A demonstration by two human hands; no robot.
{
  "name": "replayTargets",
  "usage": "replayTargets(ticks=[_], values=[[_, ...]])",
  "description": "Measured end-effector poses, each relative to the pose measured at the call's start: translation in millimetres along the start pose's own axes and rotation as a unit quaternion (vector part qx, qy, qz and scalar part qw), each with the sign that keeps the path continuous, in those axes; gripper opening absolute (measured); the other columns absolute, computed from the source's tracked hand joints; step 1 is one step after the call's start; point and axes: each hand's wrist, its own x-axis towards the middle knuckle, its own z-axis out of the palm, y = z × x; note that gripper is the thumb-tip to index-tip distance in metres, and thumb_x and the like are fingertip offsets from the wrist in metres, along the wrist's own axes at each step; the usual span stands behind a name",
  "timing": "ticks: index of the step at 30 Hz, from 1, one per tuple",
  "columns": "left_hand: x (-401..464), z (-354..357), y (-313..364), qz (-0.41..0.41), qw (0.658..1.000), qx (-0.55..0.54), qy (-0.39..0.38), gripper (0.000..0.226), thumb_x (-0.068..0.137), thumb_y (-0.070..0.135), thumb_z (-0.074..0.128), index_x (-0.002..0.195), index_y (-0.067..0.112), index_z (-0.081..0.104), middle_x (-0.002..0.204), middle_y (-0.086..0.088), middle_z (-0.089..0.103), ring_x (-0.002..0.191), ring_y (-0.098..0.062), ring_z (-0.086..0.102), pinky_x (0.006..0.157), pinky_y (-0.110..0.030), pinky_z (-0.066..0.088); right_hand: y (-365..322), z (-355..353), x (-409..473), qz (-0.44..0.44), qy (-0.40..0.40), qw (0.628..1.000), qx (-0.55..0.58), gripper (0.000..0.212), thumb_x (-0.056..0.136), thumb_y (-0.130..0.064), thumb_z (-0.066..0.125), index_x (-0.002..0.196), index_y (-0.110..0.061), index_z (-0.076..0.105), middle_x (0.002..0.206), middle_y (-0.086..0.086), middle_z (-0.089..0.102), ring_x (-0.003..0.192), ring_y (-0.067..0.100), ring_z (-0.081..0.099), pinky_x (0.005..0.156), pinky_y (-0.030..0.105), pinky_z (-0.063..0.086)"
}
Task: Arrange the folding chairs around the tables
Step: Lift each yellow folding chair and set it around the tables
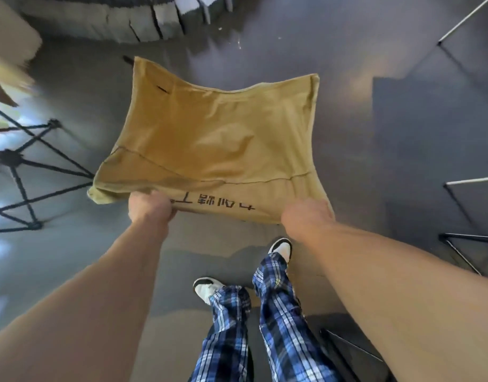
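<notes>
Gripping creased tan canvas chair seat (pixel 209 139)

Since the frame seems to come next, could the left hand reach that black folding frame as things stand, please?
Probably not: the left hand grips the tan chair fabric together with the right hand, and the black frame stands apart, leftward.

A dark grey floor (pixel 347 111) carries a black folding frame (pixel 19 172) at left.
</notes>
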Motion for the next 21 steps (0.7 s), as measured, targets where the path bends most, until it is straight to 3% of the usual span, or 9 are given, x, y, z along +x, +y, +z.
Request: replayTargets(ticks=[2, 5, 7, 12, 15, 18, 21], values=[[-10, 27, 19, 0.010, 0.998, 0.045, -0.049, 0.015, 0.090, -0.001, 0.050, 0.096, 0.005, 0.062, 0.095, -0.013, 0.063, 0.085, -0.027, 0.064, 0.071, -0.037, 0.057, 30, -3, 8, 0.007, 0.010, 1.000, 0.008, 0.034, 0.087, -0.003, 0.052, 0.117, -0.012, 0.065, 0.117, 0.008, 0.064, 0.107, 0.031, 0.061, 0.075, 0.034, 0.049], [-28, 79, 39, 0.037, 0.985, 0.144, -0.092, 0.021, 0.089, -0.002, 0.051, 0.107, 0.001, 0.062, 0.081, -0.009, 0.057, 0.070, -0.023, 0.060, 0.082, -0.043, 0.058, 86, -8, 14, 0.040, 0.018, 0.998, 0.050, 0.031, 0.088, -0.008, 0.054, 0.115, -0.016, 0.067, 0.117, 0.004, 0.064, 0.108, 0.029, 0.062, 0.082, 0.037, 0.054], [-52, 121, 55, 0.067, 0.970, 0.203, -0.117, 0.011, 0.086, 0.002, 0.054, 0.091, 0.007, 0.062, 0.078, -0.008, 0.058, 0.066, -0.024, 0.061, 0.087, -0.049, 0.056, 130, -7, 15, 0.069, 0.024, 0.994, 0.082, 0.028, 0.088, -0.009, 0.054, 0.110, -0.017, 0.068, 0.109, 0.002, 0.065, 0.104, 0.028, 0.063, 0.083, 0.038, 0.055], [-111, 232, 101, 0.124, 0.941, 0.260, -0.180, 0.014, 0.089, 0.007, 0.053, 0.077, 0.013, 0.054, 0.081, -0.009, 0.060, 0.077, -0.031, 0.066, 0.082, -0.045, 0.056, 224, 1, 13, 0.131, 0.001, 0.981, 0.140, 0.015, 0.087, -0.005, 0.052, 0.091, -0.018, 0.058, 0.077, 0.001, 0.048, 0.097, 0.026, 0.061, 0.073, 0.033, 0.051], [-139, 287, 123, 0.155, 0.922, 0.280, -0.216, 0.016, 0.091, 0.010, 0.052, 0.079, 0.019, 0.055, 0.084, -0.007, 0.062, 0.092, -0.030, 0.067, 0.082, -0.044, 0.058, 263, -1, 13, 0.170, 0.003, 0.971, 0.170, 0.018, 0.089, -0.004, 0.049, 0.095, -0.017, 0.060, 0.083, 0.001, 0.052, 0.086, 0.024, 0.056, 0.068, 0.033, 0.042], [-156, 340, 152, 0.182, 0.901, 0.322, -0.229, 0.017, 0.092, 0.008, 0.049, 0.078, 0.014, 0.055, 0.084, -0.009, 0.064, 0.087, -0.029, 0.067, 0.085, -0.046, 0.058, 296, -9, 19, 0.198, 0.004, 0.958, 0.205, 0.023, 0.092, -0.006, 0.047, 0.104, -0.015, 0.065, 0.089, 0.001, 0.057, 0.082, 0.022, 0.053, 0.069, 0.033, 0.043], [-162, 387, 186, 0.222, 0.870, 0.370, -0.239, 0.011, 0.092, 0.006, 0.048, 0.088, 0.003, 0.058, 0.101, -0.016, 0.068, 0.089, -0.033, 0.069, 0.086, -0.050, 0.057, 317, -26, 32, 0.226, 0.001, 0.946, 0.233, 0.025, 0.093, -0.008, 0.048, 0.108, -0.016, 0.066, 0.091, 0.001, 0.058, 0.086, 0.022, 0.057, 0.069, 0.032, 0.043]])
